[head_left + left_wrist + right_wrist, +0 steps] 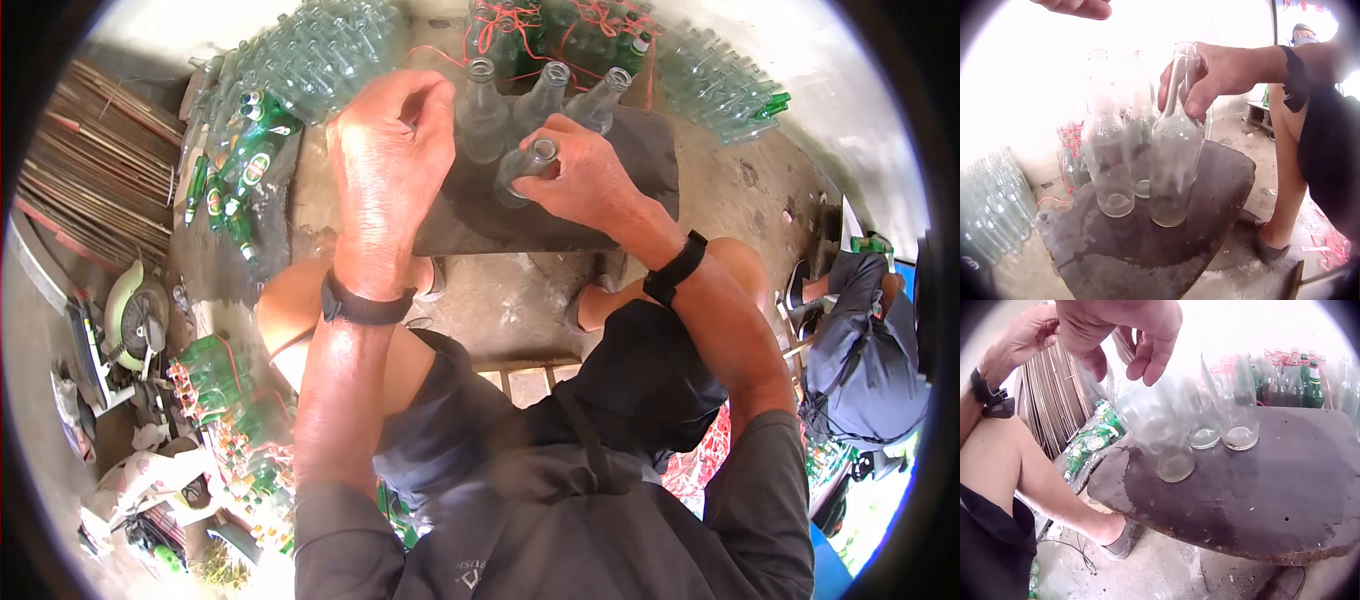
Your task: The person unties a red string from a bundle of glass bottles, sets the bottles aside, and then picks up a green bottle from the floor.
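My right hand (pixel 585 172) grips a clear glass bottle (pixel 512 182) by its neck, the thumb on one side and fingers on the other. In the right wrist view this bottle (pixel 1163 440) leans a little, its base at the dark board (pixel 1241 500). Behind it stand three more clear bottles (pixel 483 120), upright on the board. My left hand (pixel 390 150) is raised to the left of the bottles, fingers loosely curled, with nothing visible in them. Its fingertips (pixel 1085 9) show at the top of the left wrist view, above the bottles.
Clear bottles (pixel 320 55) lie stacked at the back left, green bottles (pixel 240 170) beside them. Bottles tied with red string (pixel 505 25) stand behind the board. More clear bottles (pixel 715 80) are piled back right. Long thin strips (pixel 100 160) lie at the far left.
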Demonstrator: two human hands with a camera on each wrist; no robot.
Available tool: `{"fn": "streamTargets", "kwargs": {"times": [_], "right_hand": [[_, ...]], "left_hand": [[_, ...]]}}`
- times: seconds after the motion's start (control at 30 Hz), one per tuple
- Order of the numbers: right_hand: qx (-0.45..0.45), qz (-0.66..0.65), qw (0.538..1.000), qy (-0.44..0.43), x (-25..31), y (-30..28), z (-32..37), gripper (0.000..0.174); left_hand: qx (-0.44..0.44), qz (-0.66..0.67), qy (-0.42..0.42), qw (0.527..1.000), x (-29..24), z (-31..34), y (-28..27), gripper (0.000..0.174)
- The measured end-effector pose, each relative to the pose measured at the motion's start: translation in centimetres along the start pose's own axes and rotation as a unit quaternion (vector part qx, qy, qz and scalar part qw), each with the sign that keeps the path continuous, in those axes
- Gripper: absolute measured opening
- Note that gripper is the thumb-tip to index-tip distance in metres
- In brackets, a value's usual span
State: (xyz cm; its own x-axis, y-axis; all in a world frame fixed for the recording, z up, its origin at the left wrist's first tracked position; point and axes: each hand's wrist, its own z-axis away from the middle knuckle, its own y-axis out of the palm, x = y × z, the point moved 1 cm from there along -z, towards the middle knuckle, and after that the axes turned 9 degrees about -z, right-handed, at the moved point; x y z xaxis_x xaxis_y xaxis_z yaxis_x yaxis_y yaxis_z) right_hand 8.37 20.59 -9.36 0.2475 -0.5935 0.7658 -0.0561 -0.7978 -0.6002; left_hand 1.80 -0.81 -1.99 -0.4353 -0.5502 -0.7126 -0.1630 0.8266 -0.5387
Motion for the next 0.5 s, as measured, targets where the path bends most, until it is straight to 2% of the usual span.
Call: {"fn": "streamTargets", "kwargs": {"times": [0.13,0.23,0.3,0.5], "right_hand": [[-0.014,-0.002,0.999,0.037,0.0,-1.1,0.4,0.038],[-0.009,0.030,0.998,0.061,-0.2,-2.7,1.1,0.039],[-0.016,0.043,0.996,0.071,-0.5,-3.7,1.4,0.039],[-0.052,0.074,0.989,0.120,-2.4,-5.3,2.0,0.038]], "left_hand": [[-0.024,-0.006,0.022,0.999,0.0,0.1,-0.4,0.004],[0.001,-0.037,0.029,0.999,-0.2,0.2,-0.6,0.010],[-0.029,0.007,0.055,0.998,-0.5,0.2,-0.4,0.004],[-0.039,0.000,0.060,0.997,-0.4,0.3,-0.2,0.005]]}}
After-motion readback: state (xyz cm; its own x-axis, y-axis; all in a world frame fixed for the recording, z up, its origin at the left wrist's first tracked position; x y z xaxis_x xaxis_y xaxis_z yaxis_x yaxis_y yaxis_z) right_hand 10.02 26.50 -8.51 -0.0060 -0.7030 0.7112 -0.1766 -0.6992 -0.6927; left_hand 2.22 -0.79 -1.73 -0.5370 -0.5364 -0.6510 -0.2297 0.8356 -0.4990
